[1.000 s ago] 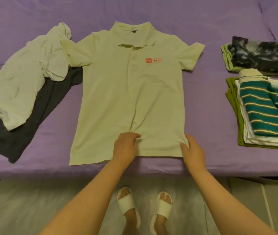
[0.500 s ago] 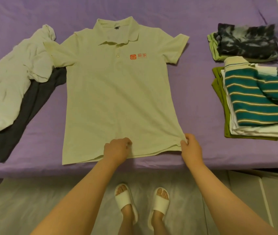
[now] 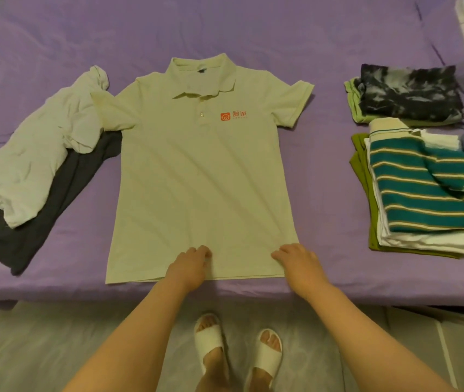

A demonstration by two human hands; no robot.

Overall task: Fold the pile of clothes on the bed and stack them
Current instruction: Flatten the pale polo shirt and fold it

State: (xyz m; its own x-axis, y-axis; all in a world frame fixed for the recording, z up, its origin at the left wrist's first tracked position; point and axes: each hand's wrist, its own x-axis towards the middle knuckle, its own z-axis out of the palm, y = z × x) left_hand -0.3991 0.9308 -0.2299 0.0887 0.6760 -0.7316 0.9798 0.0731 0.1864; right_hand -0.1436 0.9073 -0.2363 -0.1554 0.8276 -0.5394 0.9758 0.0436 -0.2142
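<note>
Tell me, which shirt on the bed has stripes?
The teal striped shirt, folded on top of the nearer stack at the right. The pale polo shirt under the hands is plain, and the folded shirt behind the stripes is blotchy dark.

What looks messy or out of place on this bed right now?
The white shirt and dark shirt at the left lie crumpled and overlapping, not yet folded. The polo shirt lies flat, its sleeve overlapping the white one. The striped stack sits slightly fanned out.
</note>
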